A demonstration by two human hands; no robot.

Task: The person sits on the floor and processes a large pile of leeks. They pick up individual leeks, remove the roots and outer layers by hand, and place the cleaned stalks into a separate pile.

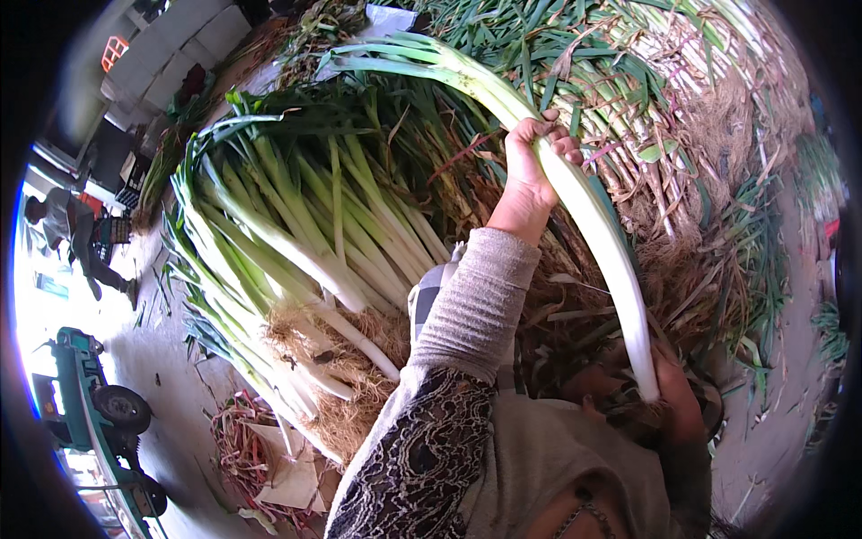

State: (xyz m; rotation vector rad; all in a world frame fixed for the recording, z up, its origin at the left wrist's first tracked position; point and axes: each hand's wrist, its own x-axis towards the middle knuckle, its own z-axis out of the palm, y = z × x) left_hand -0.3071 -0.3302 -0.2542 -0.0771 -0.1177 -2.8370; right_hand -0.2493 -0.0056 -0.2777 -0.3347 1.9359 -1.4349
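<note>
My left hand (539, 151) is closed around one long leek (599, 236), gripping it below the point where its green leaves fan out. The white shank curves down to its root end, close to my lap. There my right hand (673, 387) is in shade beside the root end, partly hidden; I cannot tell whether its fingers grip it. A heap of pale leeks (323, 236) with bushy brown roots (350, 411) lies left of my left arm. Dry, brownish stalks and leaves (572, 263) lie beneath the held leek.
More leeks with dry roots (646, 141) are piled at upper right. Stripped reddish trimmings (239, 438) and cardboard (289, 465) lie on the concrete floor at lower left. A green wheeled vehicle or cart (101, 411) stands far left; a person (71, 226) bends near black crates (111, 230).
</note>
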